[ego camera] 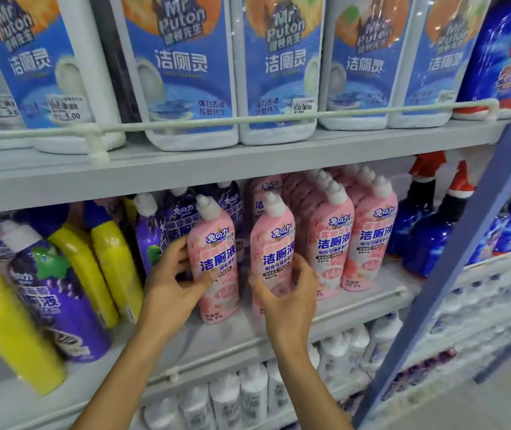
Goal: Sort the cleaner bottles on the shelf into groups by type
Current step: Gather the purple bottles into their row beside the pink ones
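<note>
Pink bottle (217, 265) wrapped in left hand (172, 280), second bottle (274, 243) gripped in right hand (291, 293). Probably joining the pink row (333, 240) just right.

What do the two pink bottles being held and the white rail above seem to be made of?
The pink bottles: likely plastic, in a glossy printed sleeve, with white moulded caps. The white rail: smooth, faintly shiny; plastic or coated metal, cannot tell.

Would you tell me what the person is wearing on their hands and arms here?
Nothing shows on either: the left hand and right hand are bare, without gloves, rings or a watch, and both forearms are uncovered down to the frame's edge, no sleeve in view.
</note>
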A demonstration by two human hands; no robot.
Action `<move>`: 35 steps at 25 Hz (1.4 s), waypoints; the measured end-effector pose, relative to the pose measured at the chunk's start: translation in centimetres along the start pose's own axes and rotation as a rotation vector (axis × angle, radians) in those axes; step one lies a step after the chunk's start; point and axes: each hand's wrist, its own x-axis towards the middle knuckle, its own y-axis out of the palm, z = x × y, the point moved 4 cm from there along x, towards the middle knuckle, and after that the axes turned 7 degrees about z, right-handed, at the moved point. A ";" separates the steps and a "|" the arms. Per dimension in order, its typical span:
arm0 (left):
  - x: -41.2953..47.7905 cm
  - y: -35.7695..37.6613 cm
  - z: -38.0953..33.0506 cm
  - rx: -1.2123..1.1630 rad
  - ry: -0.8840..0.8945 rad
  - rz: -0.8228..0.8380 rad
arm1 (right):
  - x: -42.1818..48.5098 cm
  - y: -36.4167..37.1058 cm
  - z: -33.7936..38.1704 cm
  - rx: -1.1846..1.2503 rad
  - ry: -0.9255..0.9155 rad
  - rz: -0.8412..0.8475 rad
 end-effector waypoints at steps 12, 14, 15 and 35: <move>0.4 -0.2 0.3 -0.042 -0.023 0.063 | 7.9 7.2 -1.4 -0.068 0.126 -0.201; 0.4 -0.3 0.4 -0.058 -0.015 0.066 | 8.9 7.9 -1.8 -0.080 0.121 -0.199; 0.4 -0.3 0.4 -0.066 -0.016 0.073 | 9.0 8.1 -1.7 -0.098 0.120 -0.203; -0.9 4.7 -0.3 -0.569 -0.192 0.093 | -2.9 2.7 1.1 0.005 -0.052 -0.034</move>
